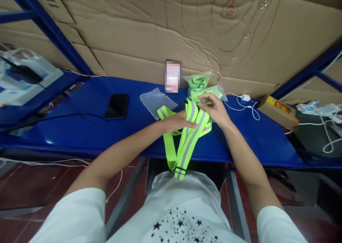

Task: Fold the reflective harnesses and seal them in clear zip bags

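Neon yellow-green reflective straps [187,148] with grey stripes hang in folds between my hands, their lower end with black buckles dangling over the table's front edge. My left hand [179,122] is closed around the folded straps from the left, thumb lying across them. At the upper part of the straps my right hand [213,109] has its fingers bent and pinching the strap edge near a black buckle. Just behind my hands lie clear bags [198,82] with more green straps inside. A flat clear plastic bag [157,102] rests to the left.
A blue table [82,116] runs below a cardboard wall [133,32]. On it are a dark phone [117,106], a second phone with a lit, blurred screen [173,77], a white charger [245,97] with cable and an open cardboard box [278,112]. A black cable crosses the left side.
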Demonstrator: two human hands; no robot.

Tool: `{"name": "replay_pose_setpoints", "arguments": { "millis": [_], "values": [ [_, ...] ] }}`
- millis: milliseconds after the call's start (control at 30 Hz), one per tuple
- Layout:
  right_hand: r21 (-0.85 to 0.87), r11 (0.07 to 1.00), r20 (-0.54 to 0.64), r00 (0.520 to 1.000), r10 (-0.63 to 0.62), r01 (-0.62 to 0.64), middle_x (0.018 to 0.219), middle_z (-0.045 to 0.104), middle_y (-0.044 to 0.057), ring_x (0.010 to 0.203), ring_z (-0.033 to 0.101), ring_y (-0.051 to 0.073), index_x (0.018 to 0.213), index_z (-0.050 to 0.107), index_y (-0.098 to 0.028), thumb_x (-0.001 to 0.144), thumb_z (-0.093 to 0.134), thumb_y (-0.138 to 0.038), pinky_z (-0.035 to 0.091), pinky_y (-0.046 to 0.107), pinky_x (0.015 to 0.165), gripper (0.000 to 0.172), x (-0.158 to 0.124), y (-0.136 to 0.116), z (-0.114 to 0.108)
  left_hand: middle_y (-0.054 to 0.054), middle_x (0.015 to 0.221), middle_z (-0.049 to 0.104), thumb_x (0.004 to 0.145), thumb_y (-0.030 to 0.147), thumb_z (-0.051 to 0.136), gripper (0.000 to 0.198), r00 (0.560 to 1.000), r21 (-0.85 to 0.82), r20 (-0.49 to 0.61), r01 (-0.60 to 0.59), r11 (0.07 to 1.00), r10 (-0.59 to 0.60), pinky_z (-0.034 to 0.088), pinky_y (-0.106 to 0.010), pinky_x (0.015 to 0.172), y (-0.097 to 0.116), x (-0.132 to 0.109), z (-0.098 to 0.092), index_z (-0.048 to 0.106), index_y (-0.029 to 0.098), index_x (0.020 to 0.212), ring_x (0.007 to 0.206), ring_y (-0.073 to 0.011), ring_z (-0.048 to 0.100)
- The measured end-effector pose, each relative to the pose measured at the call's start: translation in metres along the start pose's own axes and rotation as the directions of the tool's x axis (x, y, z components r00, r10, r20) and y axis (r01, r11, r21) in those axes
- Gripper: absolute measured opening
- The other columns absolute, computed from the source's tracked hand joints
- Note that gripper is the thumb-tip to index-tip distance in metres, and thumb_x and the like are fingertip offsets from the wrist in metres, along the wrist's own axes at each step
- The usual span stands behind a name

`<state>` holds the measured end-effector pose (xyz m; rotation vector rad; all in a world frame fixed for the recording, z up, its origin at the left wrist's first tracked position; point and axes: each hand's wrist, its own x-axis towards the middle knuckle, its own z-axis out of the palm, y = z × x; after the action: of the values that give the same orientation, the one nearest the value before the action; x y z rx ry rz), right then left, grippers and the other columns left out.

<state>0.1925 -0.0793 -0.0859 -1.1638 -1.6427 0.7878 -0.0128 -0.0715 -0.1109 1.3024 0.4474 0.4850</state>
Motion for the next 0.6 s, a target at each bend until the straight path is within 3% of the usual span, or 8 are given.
{"name": "replay_pose_setpoints", "arguments": {
  "millis": [67, 133, 233, 367, 467, 600],
  "values": [
    [-0.177, 0.958, 0.047, 0.974, -0.223, 0.228, 0.119, 0.071, 0.006, 0.111, 0.065, 0.023, 0.110, 0.075, -0.027, 0.094, 0.067, -0.047, 0.054, 0.039, 0.096, 0.027, -0.004, -0.009, -0.002, -0.016, 0.111, 0.076, 0.069, 0.032, 0.091, 0.049, 1.000, 0.081, 0.008, -0.012, 0.997, 0.011, 0.059, -0.047, 0.090, 0.001, 0.000, -0.003, 0.072, 0.013, 0.111, 0.099, -0.0312, 0.074],
    [-0.258, 0.906, 0.185, 0.937, -0.295, 0.336, 0.126, 0.070, 0.007, 0.118, 0.065, 0.024, 0.123, 0.073, -0.029, 0.101, 0.057, -0.046, 0.051, 0.043, 0.104, 0.032, -0.010, -0.019, -0.002, -0.014, 0.117, 0.075, 0.071, 0.032, 0.088, 0.048, 0.998, 0.190, 0.021, -0.059, 0.980, 0.056, 0.057, -0.046, 0.094, 0.006, -0.001, -0.006, 0.072, 0.015, 0.113, 0.105, -0.0314, 0.072],
    [-0.350, 0.859, 0.300, 0.914, -0.274, 0.372, 0.134, 0.066, 0.010, 0.124, 0.063, 0.029, 0.140, 0.063, -0.030, 0.096, 0.064, -0.053, 0.050, 0.047, 0.109, 0.050, -0.021, -0.029, 0.001, -0.011, 0.123, 0.072, 0.072, 0.031, 0.087, 0.049, 0.992, 0.340, 0.002, -0.122, 0.933, 0.130, 0.054, -0.046, 0.098, 0.012, -0.002, -0.010, 0.071, 0.018, 0.116, 0.116, -0.0331, 0.068],
    [-0.432, 0.836, 0.311, 0.926, -0.212, 0.337, 0.142, 0.056, 0.015, 0.132, 0.058, 0.033, 0.153, 0.050, -0.026, 0.097, 0.061, -0.053, 0.048, 0.051, 0.112, 0.063, -0.028, -0.024, 0.011, -0.008, 0.106, 0.074, 0.071, 0.030, 0.086, 0.045, 0.993, 0.429, -0.020, -0.096, 0.898, 0.116, 0.055, -0.044, 0.093, 0.009, 0.001, -0.017, 0.072, 0.018, 0.112, 0.109, -0.0328, 0.069],
    [-0.424, 0.842, 0.303, 0.928, -0.217, 0.335, 0.139, 0.057, 0.015, 0.131, 0.058, 0.033, 0.150, 0.053, -0.025, 0.098, 0.059, -0.053, 0.048, 0.052, 0.112, 0.059, -0.026, -0.015, 0.016, -0.006, 0.095, 0.074, 0.067, 0.029, 0.088, 0.037, 0.996, 0.342, -0.061, -0.046, 0.938, 0.070, 0.055, -0.044, 0.092, 0.002, 0.007, -0.017, 0.073, 0.017, 0.099, 0.100, -0.0302, 0.071],
    [-0.383, 0.861, 0.204, 0.939, -0.275, 0.335, 0.127, 0.067, 0.015, 0.120, 0.064, 0.033, 0.132, 0.066, -0.022, 0.099, 0.054, -0.055, 0.052, 0.049, 0.105, 0.047, -0.019, -0.012, 0.018, -0.007, 0.087, 0.075, 0.060, 0.026, 0.093, 0.039, 0.990, -0.045, -0.142, 0.022, 0.999, -0.028, 0.057, -0.045, 0.089, 0.000, 0.009, -0.009, 0.071, 0.015, 0.090, 0.088, -0.0278, 0.074]
  ]
}}
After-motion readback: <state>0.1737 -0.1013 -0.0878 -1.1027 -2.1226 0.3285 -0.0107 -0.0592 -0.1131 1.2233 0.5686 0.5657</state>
